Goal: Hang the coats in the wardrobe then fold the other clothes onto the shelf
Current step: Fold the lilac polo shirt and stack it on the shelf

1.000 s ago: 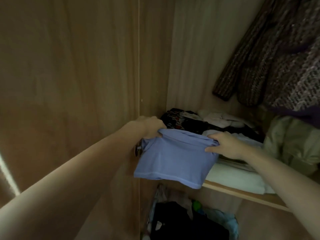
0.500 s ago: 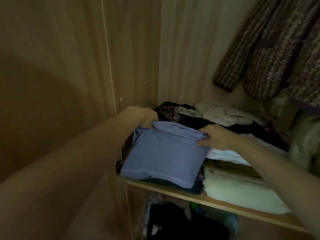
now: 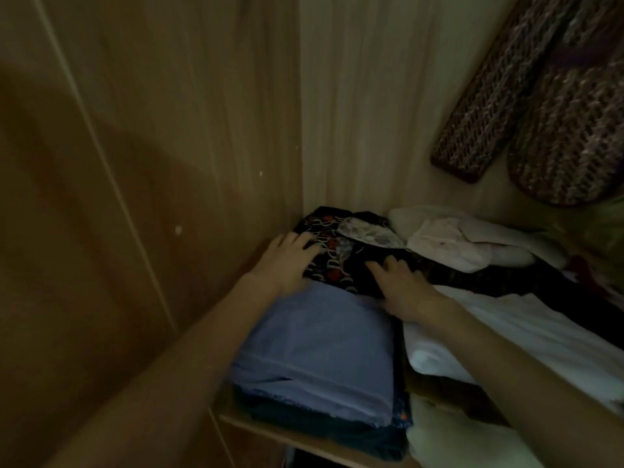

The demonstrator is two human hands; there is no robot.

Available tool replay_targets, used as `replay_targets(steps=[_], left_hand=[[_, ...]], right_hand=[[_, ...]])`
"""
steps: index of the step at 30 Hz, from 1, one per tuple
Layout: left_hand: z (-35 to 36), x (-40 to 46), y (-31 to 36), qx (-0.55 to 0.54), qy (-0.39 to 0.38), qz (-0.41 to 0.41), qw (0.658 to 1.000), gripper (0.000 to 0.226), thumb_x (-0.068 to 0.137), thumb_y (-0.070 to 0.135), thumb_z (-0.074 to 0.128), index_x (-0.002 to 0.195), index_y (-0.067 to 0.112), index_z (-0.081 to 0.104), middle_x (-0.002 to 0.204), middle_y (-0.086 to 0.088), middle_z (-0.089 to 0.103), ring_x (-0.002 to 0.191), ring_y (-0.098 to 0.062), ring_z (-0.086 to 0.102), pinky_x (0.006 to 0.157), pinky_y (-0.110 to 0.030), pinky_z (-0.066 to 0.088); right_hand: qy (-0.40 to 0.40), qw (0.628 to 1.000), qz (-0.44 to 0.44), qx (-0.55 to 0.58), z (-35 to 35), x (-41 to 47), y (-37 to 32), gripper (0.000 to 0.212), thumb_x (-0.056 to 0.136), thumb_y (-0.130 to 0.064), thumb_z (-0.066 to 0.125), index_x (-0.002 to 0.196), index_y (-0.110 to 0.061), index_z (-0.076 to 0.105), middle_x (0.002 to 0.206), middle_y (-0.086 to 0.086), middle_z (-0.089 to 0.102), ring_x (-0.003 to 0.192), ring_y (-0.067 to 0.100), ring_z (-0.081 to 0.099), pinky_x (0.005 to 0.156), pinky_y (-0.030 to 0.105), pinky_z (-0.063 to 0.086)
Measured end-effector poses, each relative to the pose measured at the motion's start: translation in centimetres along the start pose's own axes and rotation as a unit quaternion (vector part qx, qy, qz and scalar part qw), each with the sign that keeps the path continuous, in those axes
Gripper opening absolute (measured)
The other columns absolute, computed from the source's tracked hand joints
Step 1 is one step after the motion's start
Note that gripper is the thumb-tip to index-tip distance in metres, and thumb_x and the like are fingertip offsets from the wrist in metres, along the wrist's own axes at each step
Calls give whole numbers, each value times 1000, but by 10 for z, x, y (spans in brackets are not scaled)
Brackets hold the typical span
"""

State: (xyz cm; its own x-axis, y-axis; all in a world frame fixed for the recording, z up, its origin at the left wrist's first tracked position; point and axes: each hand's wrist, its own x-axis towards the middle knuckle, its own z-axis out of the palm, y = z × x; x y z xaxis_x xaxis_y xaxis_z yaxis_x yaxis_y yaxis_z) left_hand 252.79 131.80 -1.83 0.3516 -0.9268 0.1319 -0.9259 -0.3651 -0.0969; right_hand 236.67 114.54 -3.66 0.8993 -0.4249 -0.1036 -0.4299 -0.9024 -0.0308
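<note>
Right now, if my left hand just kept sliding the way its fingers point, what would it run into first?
Your left hand points toward the back left corner, fingertips already on the dark patterned garment. Going on, it would cross that fabric and probably meet the wardrobe's back wall, though depth is hard to judge.

Dim, warm, low-contrast view inside my wardrobe; the back panel [image 3: 364,96] is palest, the door [image 3: 101,163] lies in broad shadow. My left hand [image 3: 287,256] and right hand [image 3: 403,288] show motion blur; edges bow
</note>
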Motion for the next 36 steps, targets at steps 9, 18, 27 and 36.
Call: replay_targets(steps=[9,18,27,36], left_hand=[[77,-51,27,-131,-91,-78,984,67,88,63,14,150,40,22,162,12,7,149,-15,0,119,-47,-7],[127,-59,26,-195,-23,-125,972,71,81,81,4,145,56,-12,156,21,-27,144,-14,-28,115,-51,-18],[140,-48,23,-233,-26,-143,962,64,83,69,7,146,58,4,161,21,-5,149,-9,-8,120,-47,2],[118,-50,29,-114,-12,-124,986,53,101,48,16,153,42,6,163,8,-4,149,-14,-8,117,-48,-14]], right_hand=[[105,971,130,172,90,-43,-90,89,88,-71,0,148,-16,34,145,18,43,132,38,42,107,55,32],[139,966,146,165,117,-34,-86,87,84,-80,12,149,-26,34,156,15,28,142,39,28,109,63,27],[173,958,159,161,129,-24,-83,76,87,-72,29,147,-27,38,150,22,36,135,42,36,105,54,38],[175,961,160,143,119,-33,-88,60,92,-48,35,139,-15,51,137,32,47,126,49,44,104,63,33]])
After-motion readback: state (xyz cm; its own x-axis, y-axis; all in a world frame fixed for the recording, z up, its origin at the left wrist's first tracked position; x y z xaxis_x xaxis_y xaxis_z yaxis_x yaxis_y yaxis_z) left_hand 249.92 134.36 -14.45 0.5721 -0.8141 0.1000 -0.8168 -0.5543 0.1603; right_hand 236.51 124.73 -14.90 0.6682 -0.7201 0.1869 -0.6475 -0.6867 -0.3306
